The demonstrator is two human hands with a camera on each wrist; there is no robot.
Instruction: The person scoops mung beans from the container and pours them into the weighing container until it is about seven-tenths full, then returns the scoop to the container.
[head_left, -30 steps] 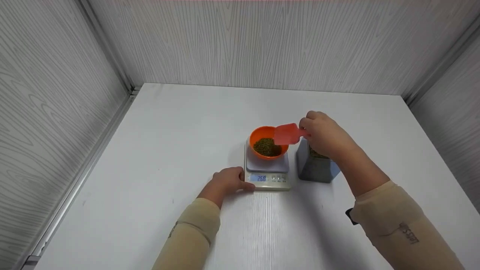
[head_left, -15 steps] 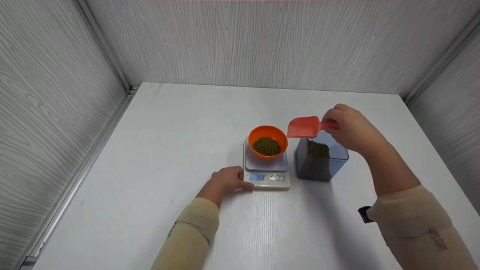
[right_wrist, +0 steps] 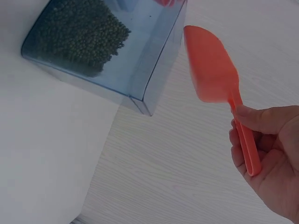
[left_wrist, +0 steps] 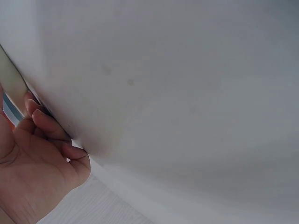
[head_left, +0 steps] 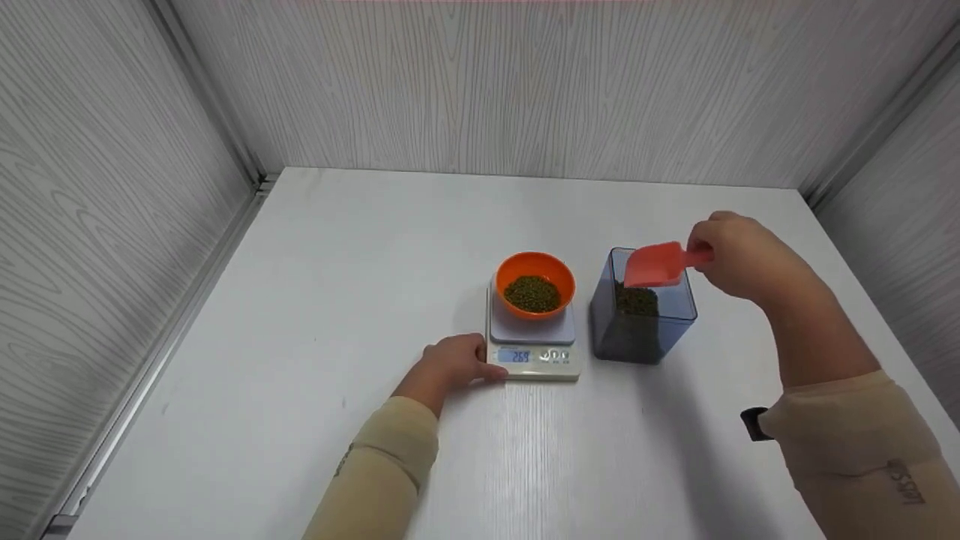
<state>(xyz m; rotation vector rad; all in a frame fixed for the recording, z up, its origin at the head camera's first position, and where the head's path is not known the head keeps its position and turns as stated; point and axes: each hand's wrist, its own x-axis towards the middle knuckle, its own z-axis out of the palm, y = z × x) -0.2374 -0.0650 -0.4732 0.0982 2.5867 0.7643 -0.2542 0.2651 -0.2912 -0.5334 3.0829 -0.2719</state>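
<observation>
An orange bowl with small green beans or grains in it stands on a white digital kitchen scale. My left hand grips the scale's front left corner, thumb along the front edge and fingers at the side. In the left wrist view, my curled fingers lie against that edge. My right hand holds a red scoop by its handle, above a clear bluish square container partly filled with green grains. The right wrist view shows thumb and fingers round the handle.
The container stands just right of the scale on a white table. Wood-grain panels close off the back and both sides. The scale's lit display shows digits.
My right hand has moved right with the scoop, from over the bowl to over the container. My left hand stays at the scale. The last digit on the display has changed.
</observation>
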